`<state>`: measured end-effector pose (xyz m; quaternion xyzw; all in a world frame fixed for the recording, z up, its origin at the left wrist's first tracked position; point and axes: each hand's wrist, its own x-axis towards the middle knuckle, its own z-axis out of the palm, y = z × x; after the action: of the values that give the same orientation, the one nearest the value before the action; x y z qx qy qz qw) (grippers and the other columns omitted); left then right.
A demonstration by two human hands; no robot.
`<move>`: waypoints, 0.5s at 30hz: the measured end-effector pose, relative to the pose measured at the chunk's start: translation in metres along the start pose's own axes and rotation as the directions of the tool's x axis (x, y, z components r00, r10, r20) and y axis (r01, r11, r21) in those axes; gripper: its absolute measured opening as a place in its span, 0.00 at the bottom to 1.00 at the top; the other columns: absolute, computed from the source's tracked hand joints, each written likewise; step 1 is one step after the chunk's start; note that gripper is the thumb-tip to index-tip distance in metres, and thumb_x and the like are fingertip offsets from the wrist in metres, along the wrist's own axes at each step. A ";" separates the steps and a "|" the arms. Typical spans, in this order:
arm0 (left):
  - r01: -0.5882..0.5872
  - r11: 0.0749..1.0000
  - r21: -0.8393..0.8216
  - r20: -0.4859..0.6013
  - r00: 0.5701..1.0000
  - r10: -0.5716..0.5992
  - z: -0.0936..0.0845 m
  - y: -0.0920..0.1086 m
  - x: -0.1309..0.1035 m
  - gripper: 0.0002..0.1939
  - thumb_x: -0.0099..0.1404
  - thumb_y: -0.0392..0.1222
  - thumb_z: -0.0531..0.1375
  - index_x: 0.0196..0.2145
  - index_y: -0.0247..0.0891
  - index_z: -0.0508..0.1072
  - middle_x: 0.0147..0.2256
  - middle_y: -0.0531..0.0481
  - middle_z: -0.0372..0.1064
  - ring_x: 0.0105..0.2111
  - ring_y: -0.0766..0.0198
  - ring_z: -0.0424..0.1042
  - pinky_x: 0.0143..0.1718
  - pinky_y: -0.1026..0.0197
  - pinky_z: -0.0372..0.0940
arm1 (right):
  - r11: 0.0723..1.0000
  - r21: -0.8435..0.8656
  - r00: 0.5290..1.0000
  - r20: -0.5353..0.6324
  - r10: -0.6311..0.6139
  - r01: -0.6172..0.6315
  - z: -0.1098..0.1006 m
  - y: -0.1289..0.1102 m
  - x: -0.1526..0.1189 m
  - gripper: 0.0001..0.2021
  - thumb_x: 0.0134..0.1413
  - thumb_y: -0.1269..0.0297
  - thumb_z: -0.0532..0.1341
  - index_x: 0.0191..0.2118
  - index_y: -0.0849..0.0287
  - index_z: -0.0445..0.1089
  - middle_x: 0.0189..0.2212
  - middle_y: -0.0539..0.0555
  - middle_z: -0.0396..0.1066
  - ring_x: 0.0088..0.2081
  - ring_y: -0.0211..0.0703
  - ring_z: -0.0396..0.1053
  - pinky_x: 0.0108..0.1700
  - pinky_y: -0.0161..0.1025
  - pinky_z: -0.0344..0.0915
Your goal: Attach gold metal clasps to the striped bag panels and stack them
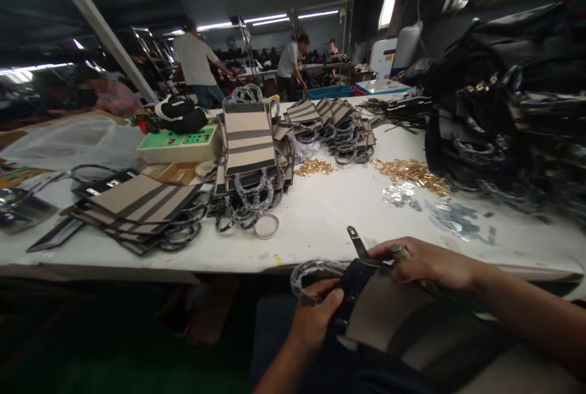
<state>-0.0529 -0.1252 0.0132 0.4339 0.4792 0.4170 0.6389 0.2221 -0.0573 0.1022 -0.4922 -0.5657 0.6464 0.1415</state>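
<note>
A beige-and-black striped bag panel [379, 305] lies tilted across my lap at the table's front edge. My left hand [315, 318] is closed on its dark upper edge, thumb on top, beside a plastic-wrapped handle [311, 272]. My right hand [423, 263] is closed at the panel's far edge, around a short rod-like tool [401, 252] whose rounded end sticks up; the rest of it is hidden. Between the hands, a black strap [357, 241] with a gold metal fitting at its tip points up over the table.
Striped panels with wrapped handles are stacked on the white table [315, 226]. Gold fittings [412, 174] and flat silver plates [458, 217] lie loose beyond my hands. A round lid [266, 226], a green-topped control box [183, 143] and black bags [480, 125] stand around. Several people work behind.
</note>
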 end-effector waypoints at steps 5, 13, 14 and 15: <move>0.109 0.979 -0.172 0.021 0.994 -0.107 0.002 -0.024 0.016 0.29 0.55 0.62 0.75 0.45 0.36 0.85 0.43 0.39 0.82 0.41 0.48 0.80 0.44 0.51 0.73 | 0.998 -0.057 0.991 0.134 -0.002 0.010 -0.012 0.000 0.030 0.26 0.48 0.63 0.65 0.55 0.60 0.80 0.35 0.52 0.79 0.29 0.41 0.69 0.27 0.34 0.60; 0.189 0.941 -0.281 -0.057 0.975 -0.213 0.006 -0.025 0.034 0.26 0.54 0.58 0.76 0.40 0.33 0.84 0.34 0.42 0.81 0.32 0.58 0.77 0.36 0.59 0.71 | 0.991 0.107 0.984 0.167 0.060 -0.079 -0.024 0.017 0.061 0.25 0.42 0.59 0.70 0.49 0.63 0.81 0.41 0.57 0.81 0.42 0.53 0.75 0.44 0.42 0.70; 0.194 0.937 -0.290 -0.055 0.974 -0.218 0.007 -0.023 0.034 0.25 0.54 0.57 0.76 0.40 0.33 0.84 0.35 0.41 0.82 0.32 0.58 0.77 0.36 0.59 0.71 | 0.988 0.125 0.982 0.178 0.064 -0.087 -0.025 0.018 0.063 0.24 0.42 0.60 0.70 0.48 0.63 0.81 0.41 0.57 0.81 0.41 0.52 0.75 0.44 0.42 0.70; 0.201 0.933 -0.298 -0.054 0.973 -0.226 0.007 -0.022 0.034 0.25 0.54 0.57 0.76 0.41 0.33 0.84 0.35 0.41 0.82 0.32 0.58 0.78 0.37 0.59 0.71 | 0.986 0.139 0.980 0.185 0.066 -0.093 -0.026 0.019 0.066 0.24 0.42 0.60 0.71 0.48 0.63 0.81 0.41 0.57 0.81 0.41 0.52 0.75 0.45 0.42 0.70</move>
<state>-0.0366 -0.1003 -0.0151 0.2619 0.4844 0.4297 0.7157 0.2190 0.0008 0.0575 -0.4424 -0.5066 0.7333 0.0997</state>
